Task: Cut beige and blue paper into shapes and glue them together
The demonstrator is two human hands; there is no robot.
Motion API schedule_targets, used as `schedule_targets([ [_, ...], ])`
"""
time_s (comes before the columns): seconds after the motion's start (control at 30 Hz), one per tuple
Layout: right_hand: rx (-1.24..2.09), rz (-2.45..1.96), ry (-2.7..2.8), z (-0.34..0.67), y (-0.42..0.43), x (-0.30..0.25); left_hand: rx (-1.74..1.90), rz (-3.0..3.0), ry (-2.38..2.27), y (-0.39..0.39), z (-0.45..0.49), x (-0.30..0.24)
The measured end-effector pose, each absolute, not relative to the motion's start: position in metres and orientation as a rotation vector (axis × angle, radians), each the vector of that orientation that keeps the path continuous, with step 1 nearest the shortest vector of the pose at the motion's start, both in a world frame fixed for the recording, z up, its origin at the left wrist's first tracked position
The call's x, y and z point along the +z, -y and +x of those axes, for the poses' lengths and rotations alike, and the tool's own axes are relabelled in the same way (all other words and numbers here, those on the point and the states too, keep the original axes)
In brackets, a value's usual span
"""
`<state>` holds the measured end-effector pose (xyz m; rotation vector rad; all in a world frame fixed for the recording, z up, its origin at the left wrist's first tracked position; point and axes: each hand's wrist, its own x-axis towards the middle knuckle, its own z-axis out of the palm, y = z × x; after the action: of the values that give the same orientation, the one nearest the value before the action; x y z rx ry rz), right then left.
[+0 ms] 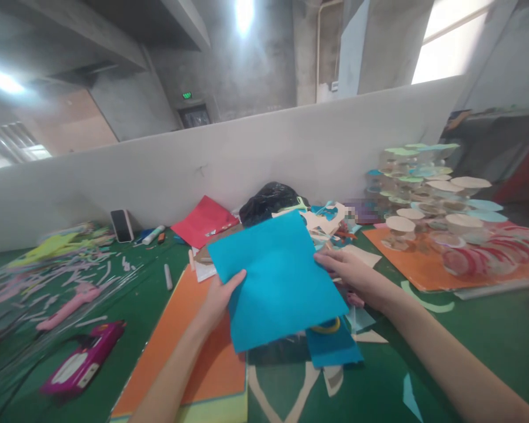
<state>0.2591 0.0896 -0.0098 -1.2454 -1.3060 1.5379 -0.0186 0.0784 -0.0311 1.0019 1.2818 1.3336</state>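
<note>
A square sheet of bright blue paper (275, 276) is held up, tilted, over the middle of the table. My left hand (223, 294) grips its left edge, the thumb on top and the other fingers hidden underneath. At the right edge my right hand (346, 270) pinches the same sheet, with part of its fingers behind it. Below the sheet lies a smaller blue paper piece (335, 346), with a yellow ring-shaped handle (327, 326) resting on it. Beneath my left forearm is a stack of orange sheets (211, 370).
Behind the sheet are a black plastic bag (273, 200), red paper (205, 222) and cream scraps (328, 223). Stacked cups with paper discs (445, 220) stand right on an orange board (392, 258). To the left lie a pink glue gun (70, 305), a magenta device (86, 358) and a phone (121, 226).
</note>
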Motion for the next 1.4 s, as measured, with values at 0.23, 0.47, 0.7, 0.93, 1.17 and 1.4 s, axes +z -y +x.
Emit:
schedule_targets([
  [0.23, 1.611, -1.166, 1.469, 0.257, -0.087, -0.016, 1.142, 1.094, -1.303, -0.077, -0.022, -0.03],
  [0.47, 1.537, -1.124, 1.364, 0.267, -0.093, -0.015, 1.0, 1.151, -1.204, -0.077, -0.024, -0.025],
  [0.7, 1.364, -1.076, 1.531, 0.27, -0.091, -0.012, 0.96, 1.505, -1.349, -0.082, -0.031, -0.032],
  [0.93, 1.287, -1.072, 1.727, 0.276, -0.084, -0.003, 1.025, 1.419, -1.276, -0.083, -0.033, -0.023],
  [1.17, 1.271, -1.068, 1.67, 0.271, -0.087, -0.005, 1.066, 1.499, -1.226, -0.083, -0.036, -0.015],
  [1.4, 1.482, -1.087, 1.436, 0.256, -0.083, -0.011, 1.21, 1.537, -1.272, -0.095, -0.029, -0.049],
])
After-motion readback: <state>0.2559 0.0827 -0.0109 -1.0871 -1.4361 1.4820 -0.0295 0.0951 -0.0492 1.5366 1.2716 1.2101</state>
